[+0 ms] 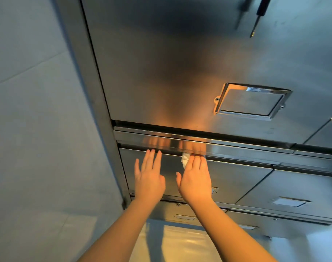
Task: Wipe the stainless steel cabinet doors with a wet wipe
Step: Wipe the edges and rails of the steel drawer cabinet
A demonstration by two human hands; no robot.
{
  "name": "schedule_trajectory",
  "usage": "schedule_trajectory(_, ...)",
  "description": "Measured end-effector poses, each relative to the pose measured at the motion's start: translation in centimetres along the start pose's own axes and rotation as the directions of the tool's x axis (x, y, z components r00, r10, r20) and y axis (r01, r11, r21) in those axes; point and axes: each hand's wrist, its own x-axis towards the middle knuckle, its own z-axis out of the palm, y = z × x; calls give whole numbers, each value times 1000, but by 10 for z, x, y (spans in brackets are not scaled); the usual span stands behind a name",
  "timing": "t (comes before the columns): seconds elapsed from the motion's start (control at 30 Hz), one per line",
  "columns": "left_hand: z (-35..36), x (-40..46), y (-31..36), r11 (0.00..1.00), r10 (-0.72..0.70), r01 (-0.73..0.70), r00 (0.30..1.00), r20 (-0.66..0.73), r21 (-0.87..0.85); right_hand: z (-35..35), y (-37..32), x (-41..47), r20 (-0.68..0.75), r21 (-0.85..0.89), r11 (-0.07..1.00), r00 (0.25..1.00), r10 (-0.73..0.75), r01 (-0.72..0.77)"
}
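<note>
A tall stainless steel cabinet door (171,72) with a recessed chrome handle (251,102) fills the upper view. Below it runs a shiny horizontal rail (237,146), then a lower steel door (233,178). My right hand (195,178) presses a white wet wipe (184,159) flat against the top of the lower door, just under the rail, fingers straight; most of the wipe is hidden beneath them. My left hand (149,176) lies flat on the same door to the left, fingers straight, holding nothing.
A grey wall (38,129) borders the cabinet frame (97,103) on the left. More steel doors with recessed handles (290,202) extend right and below. A dark rod (259,14) hangs at top right. Pale floor (180,244) shows beneath.
</note>
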Motion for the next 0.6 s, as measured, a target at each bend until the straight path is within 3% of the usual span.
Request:
schedule_trajectory(0.13,5,4,37,993,94,-104,980,176,53,11,47,-4,-34,20,991,990,134,-133)
schedule_trajectory(0.37,13,7,64,986,48,-87,966,256,142,13,130,-15,-50,100,952,954,295,-289)
schedule_trajectory(0.53,13,8,68,989,18,-57,963,267,138,8,86,-10,3,120,947,954,300,-298)
schedule_trajectory(0.6,13,8,68,989,11,-51,962,271,139,10,53,-8,29,214,939,963,269,-269)
